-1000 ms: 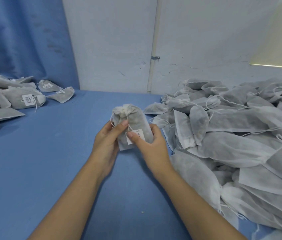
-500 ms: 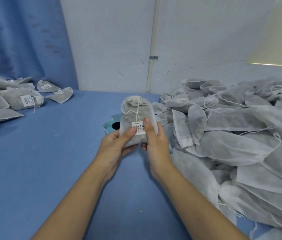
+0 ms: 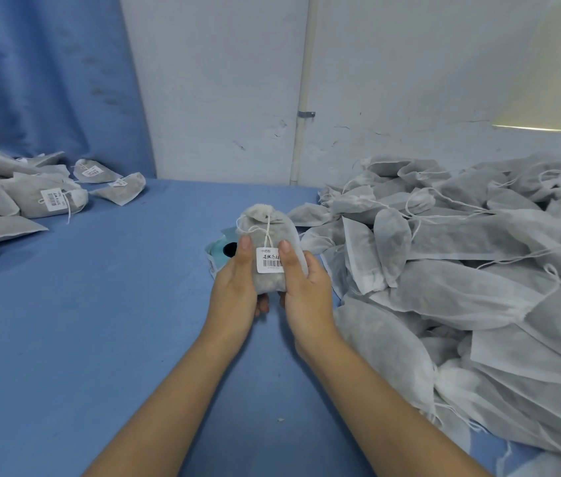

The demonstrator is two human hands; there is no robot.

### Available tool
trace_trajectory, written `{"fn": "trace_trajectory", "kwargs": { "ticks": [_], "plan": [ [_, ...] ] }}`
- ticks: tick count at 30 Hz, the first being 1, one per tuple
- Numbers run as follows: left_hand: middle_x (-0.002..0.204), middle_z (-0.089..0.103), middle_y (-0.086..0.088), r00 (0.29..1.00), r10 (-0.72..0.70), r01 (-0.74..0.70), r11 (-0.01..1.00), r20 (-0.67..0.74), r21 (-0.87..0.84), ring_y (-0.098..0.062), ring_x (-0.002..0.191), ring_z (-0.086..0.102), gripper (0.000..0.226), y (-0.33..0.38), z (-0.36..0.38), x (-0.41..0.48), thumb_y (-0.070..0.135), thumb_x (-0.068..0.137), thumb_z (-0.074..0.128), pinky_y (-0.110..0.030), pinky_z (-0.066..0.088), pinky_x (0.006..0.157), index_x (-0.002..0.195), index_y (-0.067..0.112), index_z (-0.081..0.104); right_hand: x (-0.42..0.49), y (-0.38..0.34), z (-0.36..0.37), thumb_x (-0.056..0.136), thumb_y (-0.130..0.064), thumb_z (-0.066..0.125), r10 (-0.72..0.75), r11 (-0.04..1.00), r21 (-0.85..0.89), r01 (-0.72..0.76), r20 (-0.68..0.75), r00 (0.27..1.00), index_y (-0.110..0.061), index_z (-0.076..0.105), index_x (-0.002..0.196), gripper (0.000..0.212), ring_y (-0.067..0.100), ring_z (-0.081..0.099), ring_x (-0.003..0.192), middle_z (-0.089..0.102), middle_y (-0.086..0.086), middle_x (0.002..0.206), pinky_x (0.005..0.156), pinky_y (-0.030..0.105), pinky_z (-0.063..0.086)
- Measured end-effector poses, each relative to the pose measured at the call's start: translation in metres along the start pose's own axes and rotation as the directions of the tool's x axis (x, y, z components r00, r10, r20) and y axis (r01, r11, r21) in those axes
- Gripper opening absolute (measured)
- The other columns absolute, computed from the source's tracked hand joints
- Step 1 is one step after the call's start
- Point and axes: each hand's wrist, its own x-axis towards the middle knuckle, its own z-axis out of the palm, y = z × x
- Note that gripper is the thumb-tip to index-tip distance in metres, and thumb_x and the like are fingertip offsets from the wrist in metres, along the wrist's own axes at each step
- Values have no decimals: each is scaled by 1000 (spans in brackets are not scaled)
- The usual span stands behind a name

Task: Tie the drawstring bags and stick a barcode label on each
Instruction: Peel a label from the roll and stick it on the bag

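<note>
A small packing workroom: a blue cloth-covered table [image 3: 100,339] carries a large heap of white non-woven drawstring bags [image 3: 461,280] just right of the right hand [image 3: 306,287] and a smaller pile of filled barcode-labelled bags [image 3: 27,197] well left of the left hand [image 3: 234,287]. Beyond both hands stand a scuffed white wall [image 3: 220,98] and a blue curtain [image 3: 41,80].

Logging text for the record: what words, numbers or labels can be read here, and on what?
Label on the held bag: Chinese characters over a barcode, too blurred to quote.
Labels on the left pile of bags: barcodes and print, too small to read.
</note>
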Motion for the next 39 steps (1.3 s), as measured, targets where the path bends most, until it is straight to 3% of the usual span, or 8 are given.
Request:
{"fn": "trace_trajectory", "kwargs": {
  "ticks": [7, 13, 23, 29, 32, 35, 37, 39],
  "plan": [
    [43, 54, 0, 995, 65, -64, 998, 70, -18, -9, 34, 44, 39, -6, -2, 1, 42, 98, 40, -17, 33, 35, 74, 17, 59, -1, -3, -1, 96, -31, 55, 11, 996, 93, -15, 47, 999, -6, 54, 83, 29, 7, 52, 40, 60, -2, 55, 39, 17, 39],
    [43, 51, 0, 998, 49, -46, 996, 41, -80, -9, 34, 41, 40, -6, -4, 4, 42, 98, 41, -17, 31, 35, 75, 15, 60, -1, -5, 0, 99, -27, 50, 23, 981, 189, -53, 156, 987, -2, 55, 96, 25, 0, 48, 40, 57, -5, 58, 41, 15, 38],
    [48, 48, -5, 987, -40, 54, 995, 157, -82, -14, 39, 36, 27, -2, -19, 10, 19, 94, 48, -19, 28, 35, 70, 21, 60, 5, 1, -5, 97, -32, 52, 42, 999, 24, -43, 58, 997, -10, 57, 84, 26, 2, 42, 44, 53, -6, 57, 43, 15, 35],
    [46, 47, 0, 994, -79, 91, 983, 75, -161, -10, 38, 39, 21, 0, -23, 13, 12, 91, 49, -19, 29, 36, 73, 16, 59, 5, 4, -3, 100, -33, 45, 104, 986, 116, -118, 117, 988, -1, 65, 98, 38, 10, 50, 51, 62, 6, 69, 51, 22, 40],
    [47, 50, 2, 991, -124, 94, 922, -56, -376, -9, 39, 44, 16, 9, -27, 21, 12, 92, 52, -19, 35, 38, 76, 12, 55, 7, 5, -3, 100, -30, 44, 164, 972, 145, -185, 140, 976, -7, 63, 95, 31, 11, 52, 50, 62, 2, 67, 53, 24, 40],
    [98, 67, 4, 987, -103, -8, 739, -125, -673, -6, 82, 67, 7, 17, -41, 33, 23, 95, 54, -20, 54, 67, 98, 17, 58, 5, 7, -4, 100, -23, 43, 178, 975, 105, -195, 149, 973, -10, 65, 93, 26, 11, 52, 49, 61, -1, 66, 53, 23, 40],
    [135, 50, 8, 989, -105, -5, 693, -107, -721, -10, 118, 57, 25, 17, -52, 35, 24, 94, 54, -31, 55, 83, 118, 16, 51, 5, 8, -4, 99, -16, 44, 185, 976, 94, -199, 141, 973, -10, 65, 93, 23, 10, 51, 49, 61, 0, 67, 51, 21, 41],
    [150, 38, 5, 989, -118, 26, 732, -89, -680, -12, 124, 54, 53, 15, -55, 33, 14, 96, 52, -35, 53, 87, 143, 4, 31, 4, 8, -4, 98, -12, 44, 184, 977, 87, -196, 134, 974, -10, 64, 92, 21, 10, 51, 48, 60, 0, 68, 50, 20, 42]
  ]
}}
